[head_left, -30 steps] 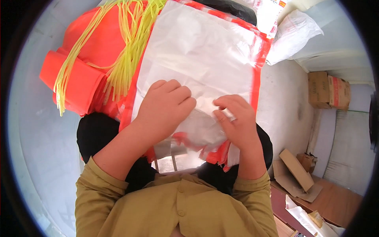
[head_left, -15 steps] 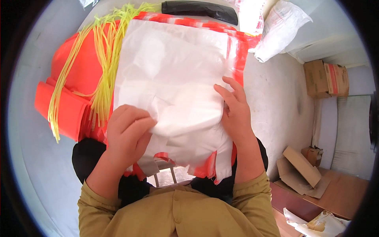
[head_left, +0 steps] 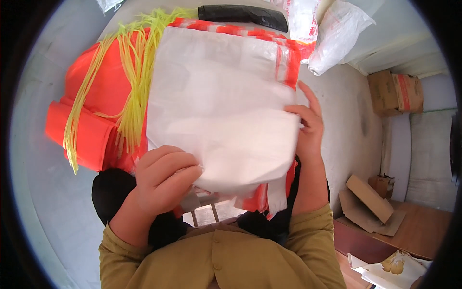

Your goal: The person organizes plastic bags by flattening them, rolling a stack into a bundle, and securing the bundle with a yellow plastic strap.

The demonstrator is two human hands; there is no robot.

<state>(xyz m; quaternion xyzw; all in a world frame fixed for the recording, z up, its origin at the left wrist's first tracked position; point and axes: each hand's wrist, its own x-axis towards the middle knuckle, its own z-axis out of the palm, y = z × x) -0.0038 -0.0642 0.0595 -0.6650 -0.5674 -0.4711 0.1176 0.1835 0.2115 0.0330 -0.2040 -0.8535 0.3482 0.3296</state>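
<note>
A white plastic bag with red edging lies spread over a stack of like bags in front of me. My left hand is closed, pinching the bag's near edge toward the left between thumb and fingers. At the bag's right edge is my right hand, its fingers apart, one fingertip touching the plastic and another stretched outward. Part of its thumb is hidden by the bag edge. Below, red and white bag handles hang toward my lap.
Left of the stack, a bundle of yellow-green plastic strips drapes over folded red material. A black roll lies behind. White plastic bags stand far right. Cardboard boxes and an opened carton sit at the right.
The white bag's near edge has been drawn toward me and spread flatter, covering more of the handles. My left hand moved slightly nearer and right; my right hand moved out to the right edge.
</note>
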